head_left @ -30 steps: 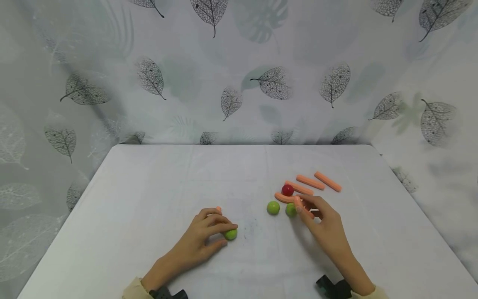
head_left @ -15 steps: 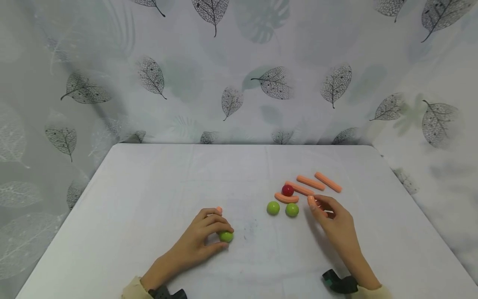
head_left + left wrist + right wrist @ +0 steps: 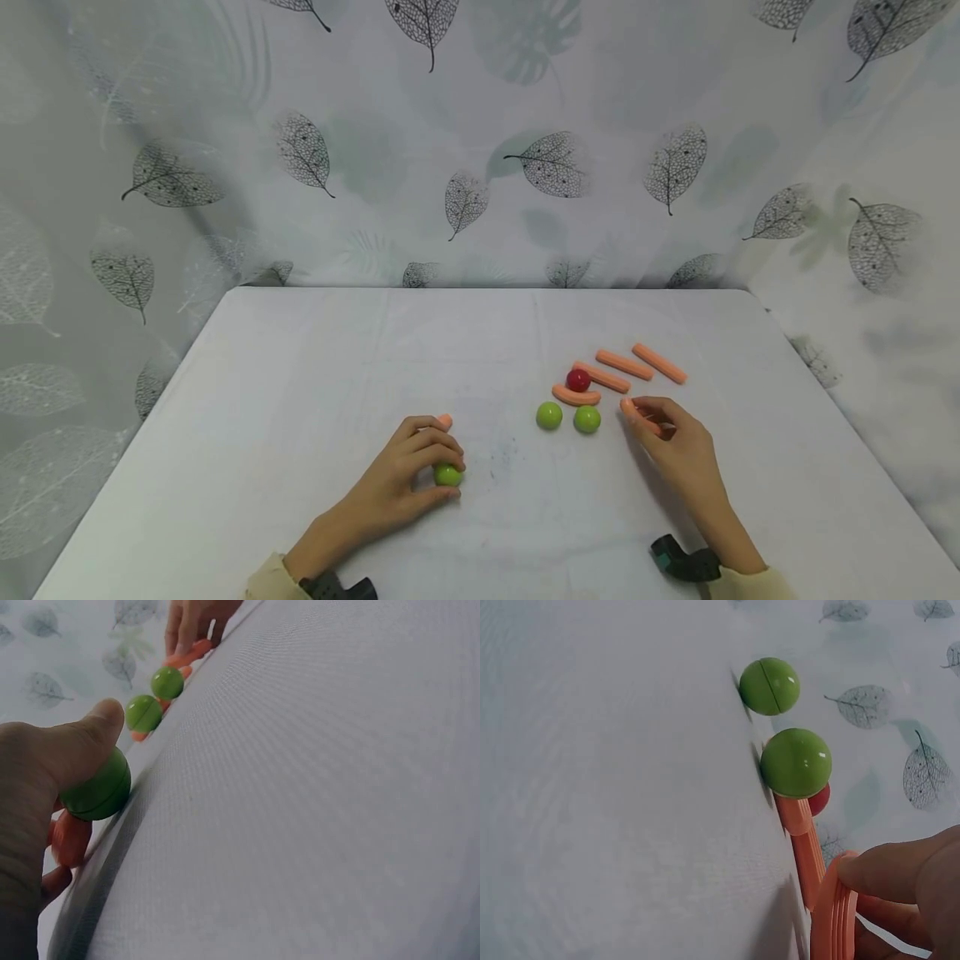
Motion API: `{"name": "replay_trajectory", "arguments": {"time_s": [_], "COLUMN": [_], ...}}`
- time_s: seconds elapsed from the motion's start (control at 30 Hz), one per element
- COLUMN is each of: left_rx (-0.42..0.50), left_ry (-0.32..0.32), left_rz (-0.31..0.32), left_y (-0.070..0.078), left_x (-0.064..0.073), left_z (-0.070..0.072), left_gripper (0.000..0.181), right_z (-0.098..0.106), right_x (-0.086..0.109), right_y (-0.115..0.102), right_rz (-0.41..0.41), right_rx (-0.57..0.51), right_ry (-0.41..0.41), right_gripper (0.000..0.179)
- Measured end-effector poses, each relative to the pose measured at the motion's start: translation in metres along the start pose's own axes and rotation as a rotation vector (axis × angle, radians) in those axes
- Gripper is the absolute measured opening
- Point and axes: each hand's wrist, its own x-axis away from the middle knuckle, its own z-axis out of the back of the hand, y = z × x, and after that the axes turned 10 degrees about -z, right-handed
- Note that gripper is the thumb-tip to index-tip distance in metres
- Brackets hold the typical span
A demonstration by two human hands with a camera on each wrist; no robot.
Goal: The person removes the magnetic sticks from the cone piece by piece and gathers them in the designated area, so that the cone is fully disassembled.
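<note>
My left hand point(image 3: 408, 467) curls its fingers and thumb round a green ball point(image 3: 447, 476), low over the tabletop. Past the same fingers pokes the end of an orange piece point(image 3: 446, 421); in the left wrist view this orange piece point(image 3: 73, 840) lies right beside the ball, between it and a fingertip. My right hand point(image 3: 678, 442) pinches an orange ridged stick point(image 3: 832, 922) near one end, tilted, between thumb and fingers. Just left of that hand are two green balls point(image 3: 587, 419) point(image 3: 549, 416), a curved orange stick point(image 3: 576, 396) and a red ball point(image 3: 578, 381).
Behind the red ball lie three straight orange sticks point(image 3: 660, 364), spread towards the back right. The white table point(image 3: 300, 358) ends at a leaf-patterned curtain point(image 3: 360, 150) along the back and sides.
My right hand has moved right with the orange stick, away from the green balls, and now stays about still. My left hand has drawn its green ball slightly left, deeper into its grasp.
</note>
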Motion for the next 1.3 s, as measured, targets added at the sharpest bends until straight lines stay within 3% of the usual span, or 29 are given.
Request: {"name": "replay_trajectory", "arguments": {"time_s": [0.5, 0.87, 1.3], "left_rx": [-0.019, 0.0, 0.018], "left_ry": [0.016, 0.018, -0.039], "left_rz": [0.011, 0.033, 0.139], "left_y": [0.0016, 0.0026, 0.0043], "left_x": [-0.0007, 0.0013, 0.004], "left_z": [-0.0002, -0.0001, 0.0022], "left_gripper": [0.028, 0.027, 0.029], "right_z": [-0.0022, -0.0022, 0.0011], "right_x": [-0.0046, -0.005, 0.0008], "right_y": [0.0072, 0.009, 0.0057], "right_rz": [-0.009, 0.04, 0.088], "right_rx": [0.067, 0.088, 0.011], "right_ry": [-0.034, -0.016, 0.049], "right_gripper": [0.042, 0.038, 0.039]}}
